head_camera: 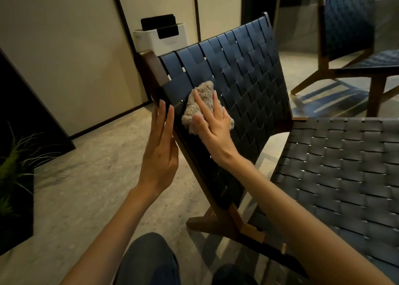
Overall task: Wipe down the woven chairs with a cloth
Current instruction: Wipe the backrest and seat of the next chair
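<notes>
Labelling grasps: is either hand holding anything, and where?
No grip. Right hand presses the cloth flat on the woven backrest, palm over its middle; left hand rests flat against the wooden side rail.

Two hands forward: left hand (160, 155) edge-on, fingers straight together; right hand (212, 125) palm-down, fingers spread.

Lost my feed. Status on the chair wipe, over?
Right hand presses cloth flat on chair back. Left hand open, fingers against the frame. Nothing in the way.
</notes>
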Available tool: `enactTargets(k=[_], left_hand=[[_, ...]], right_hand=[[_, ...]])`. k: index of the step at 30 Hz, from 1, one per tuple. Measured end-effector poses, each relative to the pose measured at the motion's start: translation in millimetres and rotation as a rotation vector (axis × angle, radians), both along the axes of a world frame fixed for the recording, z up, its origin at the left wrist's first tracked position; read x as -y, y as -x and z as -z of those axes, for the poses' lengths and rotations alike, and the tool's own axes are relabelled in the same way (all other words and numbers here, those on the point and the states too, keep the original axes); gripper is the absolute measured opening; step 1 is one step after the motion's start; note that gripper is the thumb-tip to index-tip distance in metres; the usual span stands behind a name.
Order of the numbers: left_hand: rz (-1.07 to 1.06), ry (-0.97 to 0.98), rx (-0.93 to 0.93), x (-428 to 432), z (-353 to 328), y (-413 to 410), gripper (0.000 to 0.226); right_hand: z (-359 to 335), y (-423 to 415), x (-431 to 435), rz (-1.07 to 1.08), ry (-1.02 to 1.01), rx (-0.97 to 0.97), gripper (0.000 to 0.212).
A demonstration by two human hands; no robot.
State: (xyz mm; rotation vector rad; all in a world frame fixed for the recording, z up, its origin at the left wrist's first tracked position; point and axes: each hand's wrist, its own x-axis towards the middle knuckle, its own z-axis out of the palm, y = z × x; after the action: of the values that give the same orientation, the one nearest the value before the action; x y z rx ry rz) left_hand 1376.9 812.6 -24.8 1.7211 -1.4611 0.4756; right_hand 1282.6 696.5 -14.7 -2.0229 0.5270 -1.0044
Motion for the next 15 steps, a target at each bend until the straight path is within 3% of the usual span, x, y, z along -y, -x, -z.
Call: enactTargets(k=[2, 5, 9, 15], left_hand=[[-0.024, 0.01, 0.003, -1.3, 0.7, -2.9, 0.07], [-0.04, 0.012, 0.024, -0.4, 3.7, -5.6, 0.071], [-0.043, 0.028, 0.058, 4.5, 10.2, -4.1, 0.076], [-0.041, 0.004, 0.07, 5.0, 22.7, -1.4, 0.078]], right_hand=[[2.3, -11.8, -7.8, 0.152, -0.003, 0.067, 0.046], [16.5, -16.4, -13.0, 0.305, 0.053, 0.141, 0.042], [50.2, 2.1, -1.6, 0.258, 0.138, 0.198, 0.039], [138.9, 61.5, 6.7, 0.185, 0.13, 0.066, 0.042]])
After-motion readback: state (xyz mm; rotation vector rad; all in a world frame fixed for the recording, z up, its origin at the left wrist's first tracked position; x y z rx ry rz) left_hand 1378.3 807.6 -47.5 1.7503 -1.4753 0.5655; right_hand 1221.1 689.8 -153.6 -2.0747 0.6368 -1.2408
